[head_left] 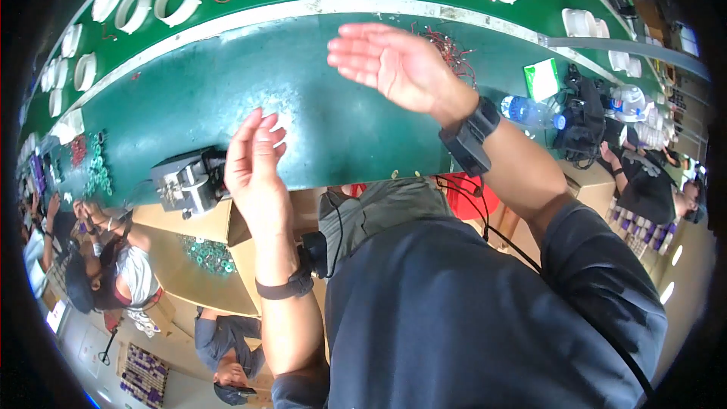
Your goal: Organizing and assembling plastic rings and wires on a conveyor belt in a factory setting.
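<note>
My right hand [394,64] is held over the green bench, palm showing and fingers stretched out to the left. Nothing is in it. Beyond its wrist lies a tangle of thin red wires [453,54], partly hidden by the hand. My left hand [257,159] is raised near the bench's front edge, its fingers loosely bent and apart, and it too looks empty. Just left of it sits a small black and silver metal device [188,182] on the edge. Both wrists wear dark bands, the right one with a black box [468,140] on it.
White rings [179,1] stand on the green strip behind a pale rail [318,7]. At right are a water bottle [532,112], a green-white packet [541,79] and black gear [581,117]. An open cardboard box [170,257] holds small green parts. Co-workers sit at both sides.
</note>
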Demonstrator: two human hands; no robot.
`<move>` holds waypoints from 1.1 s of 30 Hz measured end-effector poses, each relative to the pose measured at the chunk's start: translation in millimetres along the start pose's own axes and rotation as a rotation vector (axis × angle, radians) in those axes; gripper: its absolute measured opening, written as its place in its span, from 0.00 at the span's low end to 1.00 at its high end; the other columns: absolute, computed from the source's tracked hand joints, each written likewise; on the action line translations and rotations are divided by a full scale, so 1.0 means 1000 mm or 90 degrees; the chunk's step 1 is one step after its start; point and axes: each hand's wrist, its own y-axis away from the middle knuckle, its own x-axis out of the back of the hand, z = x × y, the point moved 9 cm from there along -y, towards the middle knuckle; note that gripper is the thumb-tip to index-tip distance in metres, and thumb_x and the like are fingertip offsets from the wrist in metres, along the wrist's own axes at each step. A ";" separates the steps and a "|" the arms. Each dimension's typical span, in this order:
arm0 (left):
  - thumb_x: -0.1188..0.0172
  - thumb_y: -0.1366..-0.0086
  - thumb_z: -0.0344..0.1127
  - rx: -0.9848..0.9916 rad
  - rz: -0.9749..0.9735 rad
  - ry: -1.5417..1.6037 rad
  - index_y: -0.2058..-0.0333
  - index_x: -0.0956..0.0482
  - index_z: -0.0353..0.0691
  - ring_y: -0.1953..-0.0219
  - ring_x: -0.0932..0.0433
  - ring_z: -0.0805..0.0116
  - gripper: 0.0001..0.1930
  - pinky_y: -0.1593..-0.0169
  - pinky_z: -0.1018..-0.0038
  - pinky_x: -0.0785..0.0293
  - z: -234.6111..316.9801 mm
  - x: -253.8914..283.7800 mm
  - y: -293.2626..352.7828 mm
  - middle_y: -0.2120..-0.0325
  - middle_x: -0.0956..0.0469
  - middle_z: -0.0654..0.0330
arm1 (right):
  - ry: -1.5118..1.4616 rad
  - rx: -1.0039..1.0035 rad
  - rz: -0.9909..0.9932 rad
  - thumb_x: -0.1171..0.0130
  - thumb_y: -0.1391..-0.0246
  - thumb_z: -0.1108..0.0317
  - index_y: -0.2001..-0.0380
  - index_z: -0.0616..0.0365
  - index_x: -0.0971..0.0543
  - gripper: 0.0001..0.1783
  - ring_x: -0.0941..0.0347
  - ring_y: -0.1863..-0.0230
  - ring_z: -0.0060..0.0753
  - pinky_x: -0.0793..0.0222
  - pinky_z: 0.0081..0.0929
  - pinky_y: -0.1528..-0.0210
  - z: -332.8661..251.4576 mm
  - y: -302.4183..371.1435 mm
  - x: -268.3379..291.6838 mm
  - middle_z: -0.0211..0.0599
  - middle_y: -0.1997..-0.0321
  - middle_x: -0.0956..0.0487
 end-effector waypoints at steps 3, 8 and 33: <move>0.42 0.36 0.32 -0.060 -0.100 -0.044 0.48 0.27 0.36 0.61 0.24 0.73 0.17 0.54 0.76 0.28 0.034 -0.021 0.030 0.57 0.23 0.58 | -0.018 -0.025 -0.044 0.58 0.38 0.66 0.44 0.68 0.33 0.22 0.31 0.42 0.49 0.36 0.42 0.38 0.014 0.041 -0.049 0.55 0.45 0.27; 0.35 0.43 0.28 -0.198 -0.203 -0.025 0.56 0.24 0.33 0.65 0.25 0.78 0.16 0.59 0.79 0.27 0.085 -0.024 0.076 0.66 0.21 0.62 | -0.040 -0.041 -0.142 0.58 0.38 0.66 0.45 0.68 0.33 0.22 0.29 0.44 0.49 0.35 0.41 0.40 0.054 0.079 -0.132 0.53 0.47 0.25; 0.50 0.30 0.39 -0.187 -0.080 -0.254 0.53 0.25 0.31 0.60 0.23 0.72 0.16 0.53 0.76 0.28 0.022 0.183 0.096 0.63 0.21 0.57 | 0.368 0.080 0.246 0.49 0.39 0.69 0.57 0.59 0.26 0.10 0.22 0.61 0.28 0.25 0.23 0.59 0.056 0.209 0.019 0.38 0.61 0.21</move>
